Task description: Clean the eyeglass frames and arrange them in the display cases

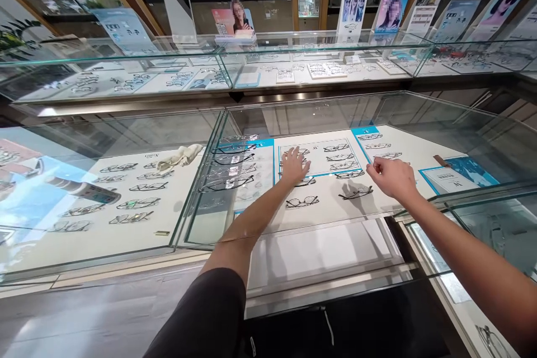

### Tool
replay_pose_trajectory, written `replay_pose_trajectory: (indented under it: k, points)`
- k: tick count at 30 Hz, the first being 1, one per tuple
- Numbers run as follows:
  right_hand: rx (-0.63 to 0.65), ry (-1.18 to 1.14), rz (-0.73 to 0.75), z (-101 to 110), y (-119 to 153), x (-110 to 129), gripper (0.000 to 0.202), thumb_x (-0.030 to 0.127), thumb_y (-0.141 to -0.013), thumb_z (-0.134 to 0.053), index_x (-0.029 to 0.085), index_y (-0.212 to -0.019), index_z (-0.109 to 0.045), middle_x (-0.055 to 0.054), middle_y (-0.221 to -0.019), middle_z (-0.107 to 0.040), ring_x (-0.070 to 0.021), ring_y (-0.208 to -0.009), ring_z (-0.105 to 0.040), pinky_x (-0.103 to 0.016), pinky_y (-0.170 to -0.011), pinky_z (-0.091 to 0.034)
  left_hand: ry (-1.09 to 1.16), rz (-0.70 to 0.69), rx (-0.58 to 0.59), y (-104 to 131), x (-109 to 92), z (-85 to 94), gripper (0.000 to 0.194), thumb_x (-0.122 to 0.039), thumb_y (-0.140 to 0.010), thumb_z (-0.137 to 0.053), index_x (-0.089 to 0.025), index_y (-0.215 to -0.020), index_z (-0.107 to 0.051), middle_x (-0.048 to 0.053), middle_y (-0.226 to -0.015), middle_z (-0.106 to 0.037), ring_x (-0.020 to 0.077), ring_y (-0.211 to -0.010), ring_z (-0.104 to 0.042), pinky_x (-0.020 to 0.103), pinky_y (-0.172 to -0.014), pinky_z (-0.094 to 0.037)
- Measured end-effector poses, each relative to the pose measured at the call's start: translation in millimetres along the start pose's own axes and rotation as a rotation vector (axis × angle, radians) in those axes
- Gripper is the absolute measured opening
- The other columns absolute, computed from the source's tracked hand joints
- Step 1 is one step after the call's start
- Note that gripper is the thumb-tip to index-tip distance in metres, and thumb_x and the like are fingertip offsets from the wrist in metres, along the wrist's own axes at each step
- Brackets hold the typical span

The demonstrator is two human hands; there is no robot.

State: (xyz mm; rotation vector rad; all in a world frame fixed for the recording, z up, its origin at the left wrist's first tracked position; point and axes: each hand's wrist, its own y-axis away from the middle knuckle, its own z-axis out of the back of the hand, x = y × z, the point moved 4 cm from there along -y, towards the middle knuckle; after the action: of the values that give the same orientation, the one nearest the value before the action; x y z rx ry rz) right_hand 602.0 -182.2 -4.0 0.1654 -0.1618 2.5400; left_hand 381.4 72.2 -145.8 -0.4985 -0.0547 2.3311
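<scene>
My left hand (295, 165) reaches into the glass display case with its fingers spread. It rests at a white display board with a blue edge (316, 173), over a pair of glasses that it partly hides. My right hand (392, 176) is closed just right of that board, its fingers curled together; whatever they may hold is hidden. Between and below the hands sit a pair of round glasses (302, 202) and a dark-framed pair (356, 193). Further glasses (337, 148) lie in rows on the board, and another pair (371, 137) is beyond my right hand.
On the left, a crumpled cream cloth (179, 158) and a white and grey bottle (86, 189) lie at the neighbouring case, above rows of glasses (138, 203). A blue and white card (459, 174) is at the right. Behind runs a second glass counter (327, 70) with upright posters (353, 11).
</scene>
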Motion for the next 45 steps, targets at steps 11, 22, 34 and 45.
replay_pose_trajectory:
  k: [11,22,34,45]
  points:
    - [-0.019,-0.011,0.027,-9.3,-8.4,-5.1,0.034,0.046,-0.098,-0.05,0.025,-0.074,-0.061,-0.006,-0.069,-0.068,-0.0228,-0.066,-0.051,-0.036,-0.067,-0.024,0.39,-0.264,0.288,145.7,-113.4,34.6,0.011,-0.024,-0.101,-0.057,-0.021,-0.095,-0.066,0.006,-0.1,-0.074,0.0237,-0.106,-0.064,0.043,-0.106,-0.041]
    - [-0.089,-0.053,0.084,-7.0,-17.4,-9.4,0.032,0.044,-0.093,-0.053,0.024,-0.07,-0.063,-0.008,-0.066,-0.067,-0.0227,-0.063,-0.049,-0.035,-0.065,-0.025,0.538,-0.211,0.745,279.8,-97.8,180.8,0.029,-0.036,-0.106,-0.057,-0.022,-0.09,-0.076,0.003,-0.095,-0.079,0.018,-0.087,-0.068,0.029,-0.08,-0.046]
    - [0.299,-0.341,1.04,-43.0,144.7,138.0,0.029,0.036,-0.108,-0.048,0.022,-0.097,-0.071,-0.01,-0.094,-0.077,-0.0231,-0.085,-0.065,-0.034,-0.078,-0.041,-0.205,0.341,-0.404,406.5,-38.3,174.9,0.032,-0.039,-0.108,-0.048,-0.026,-0.115,-0.077,0.013,-0.142,-0.073,0.0414,-0.139,-0.056,0.06,-0.111,-0.039]
    - [0.368,-0.343,0.916,-145.4,95.7,220.7,0.015,0.024,-0.107,-0.053,0.019,-0.11,-0.067,-0.011,-0.119,-0.072,-0.0246,-0.109,-0.06,-0.035,-0.093,-0.043,-0.158,0.408,-0.601,403.6,-45.6,159.3,0.033,-0.025,-0.105,-0.046,-0.022,-0.122,-0.074,0.016,-0.156,-0.062,0.0415,-0.151,-0.049,0.062,-0.121,-0.035]
